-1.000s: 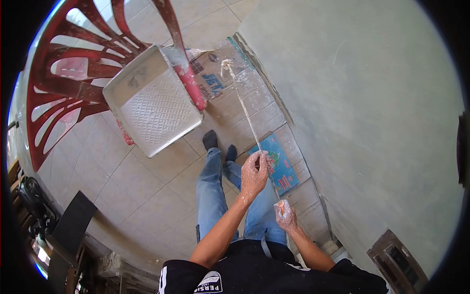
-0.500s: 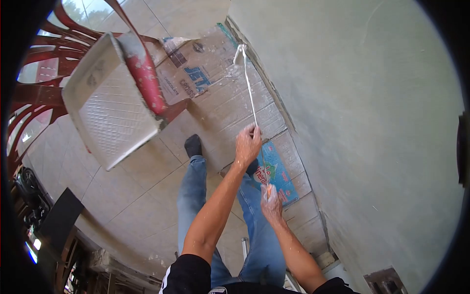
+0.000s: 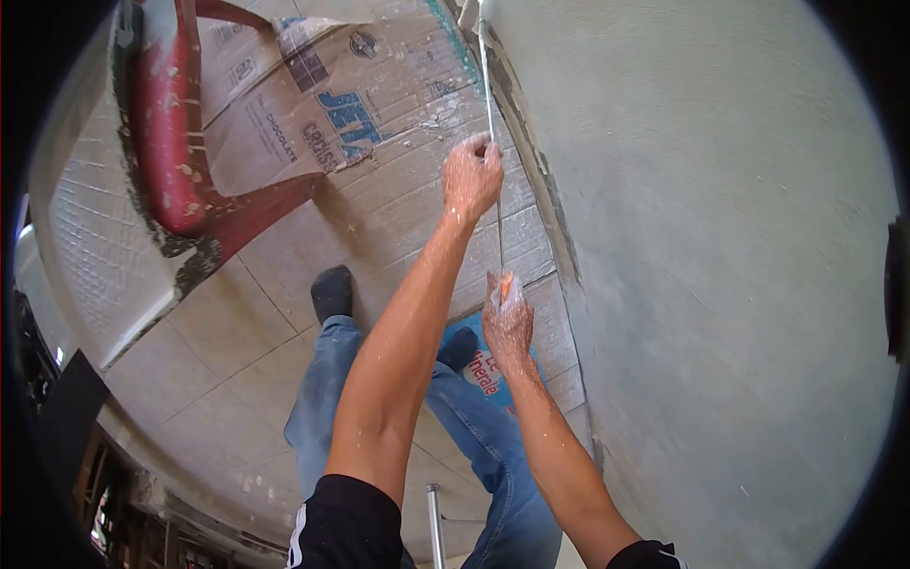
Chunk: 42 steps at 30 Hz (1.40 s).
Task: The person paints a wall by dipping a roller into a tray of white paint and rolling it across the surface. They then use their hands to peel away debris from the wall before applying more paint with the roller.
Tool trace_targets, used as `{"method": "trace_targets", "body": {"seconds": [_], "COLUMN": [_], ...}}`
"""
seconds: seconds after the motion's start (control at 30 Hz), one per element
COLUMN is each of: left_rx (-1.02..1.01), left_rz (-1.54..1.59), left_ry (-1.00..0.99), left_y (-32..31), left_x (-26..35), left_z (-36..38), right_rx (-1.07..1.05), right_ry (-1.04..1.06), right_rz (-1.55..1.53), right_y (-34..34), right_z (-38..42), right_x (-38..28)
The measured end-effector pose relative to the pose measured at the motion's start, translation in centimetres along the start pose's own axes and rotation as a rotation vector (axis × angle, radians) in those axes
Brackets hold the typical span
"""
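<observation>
My left hand (image 3: pixel 473 176) is closed round a thin pole (image 3: pixel 489 95), whose upper part is coated white. Lower down and a little to the right, my right hand (image 3: pixel 508 322) grips the pole's lower end, where a bit of orange shows between the fingers. White splashes cover both hands and forearms. The pole runs up to the top edge of the view, beside the foot of the grey-green wall (image 3: pixel 720 237); its far end is mostly cut off there.
Flattened cardboard (image 3: pixel 398 180) covers the floor along the wall. At the left, a white paint tray (image 3: pixel 85 228) rests against a red chair (image 3: pixel 171 142) spattered with paint. My feet in dark socks stand below, near a metal tube (image 3: pixel 435 526).
The view has shifted, so the chair, tray and cardboard look larger and further left. Both hands sit higher in view, still on the pole, and its far end has moved to the top edge.
</observation>
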<state>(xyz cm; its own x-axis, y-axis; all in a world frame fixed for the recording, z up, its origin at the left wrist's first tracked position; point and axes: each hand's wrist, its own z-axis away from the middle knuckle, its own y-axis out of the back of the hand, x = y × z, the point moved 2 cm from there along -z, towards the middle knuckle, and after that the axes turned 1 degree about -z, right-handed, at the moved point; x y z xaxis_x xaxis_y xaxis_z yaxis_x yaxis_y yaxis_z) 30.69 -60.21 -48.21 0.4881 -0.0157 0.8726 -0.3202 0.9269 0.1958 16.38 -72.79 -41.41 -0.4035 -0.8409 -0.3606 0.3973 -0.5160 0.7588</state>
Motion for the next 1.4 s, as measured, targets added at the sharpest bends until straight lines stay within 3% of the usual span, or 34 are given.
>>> {"method": "trace_targets", "body": {"seconds": [0.17, 0.3, 0.37, 0.5, 0.6, 0.67, 0.7, 0.8, 0.9, 1.0, 1.1, 1.2, 1.3, 1.4], "left_rx": [0.056, -0.053, -0.012, -0.034, 0.013, 0.192, 0.159, 0.150, 0.084, 0.041, -0.035, -0.009, 0.056, 0.183], "left_rz": [0.071, 0.042, 0.042, 0.117, 0.074, 0.150, 0.145, 0.125, 0.110, 0.227, 0.202, 0.183, 0.192, 0.246], "left_ry": [0.031, 0.106, 0.084, 0.115, 0.017, -0.091, -0.058, -0.042, -0.052, 0.042, 0.080, 0.027, -0.016, -0.026], "left_y": [-2.2, -3.8, -5.1, -6.1, -6.1, -6.0, -5.3, -4.6, -4.8, -6.1, -7.4, -7.5, -6.2, -5.9], "left_x": [-0.4, -1.1, -2.7, -4.3, -4.0, -3.7, -3.1, -2.3, -2.7, -3.4, -4.2, -4.0, -3.9, -4.1], "left_z": [-0.6, 4.4, 8.1, 11.2, 7.5, 3.1, 0.8, -2.3, 0.0, 6.5, 10.3, 9.6, 3.9, 0.2], "right_rx": [0.077, 0.112, 0.047, 0.053, 0.028, 0.062, 0.104, 0.111, 0.110, 0.094, 0.165, 0.114, 0.176, 0.155], "right_ry": [-0.025, -0.044, -0.227, -0.291, -0.253, -0.128, -0.015, 0.001, -0.099, -0.287, -0.223, -0.291, -0.080, -0.081], "right_rz": [0.055, 0.094, 0.027, 0.040, 0.062, 0.104, 0.145, 0.034, 0.045, 0.001, 0.038, 0.031, 0.081, 0.030], "right_y": [-0.9, -0.2, 0.4, -0.8, 0.4, 0.7, 0.6, -0.2, 0.7, 1.1, 2.5, 2.9, 0.9, -0.7], "right_z": [-1.8, 1.8, 4.6, 7.1, 3.9, 0.1, -1.4, -3.9, -1.3, 3.4, 6.8, 5.2, 1.2, -1.6], "right_x": [1.5, 5.5, 6.5, 12.2, 8.7, 4.8, 3.0, 1.5, 1.4, 7.0, 7.4, 6.4, 5.4, 2.8]}}
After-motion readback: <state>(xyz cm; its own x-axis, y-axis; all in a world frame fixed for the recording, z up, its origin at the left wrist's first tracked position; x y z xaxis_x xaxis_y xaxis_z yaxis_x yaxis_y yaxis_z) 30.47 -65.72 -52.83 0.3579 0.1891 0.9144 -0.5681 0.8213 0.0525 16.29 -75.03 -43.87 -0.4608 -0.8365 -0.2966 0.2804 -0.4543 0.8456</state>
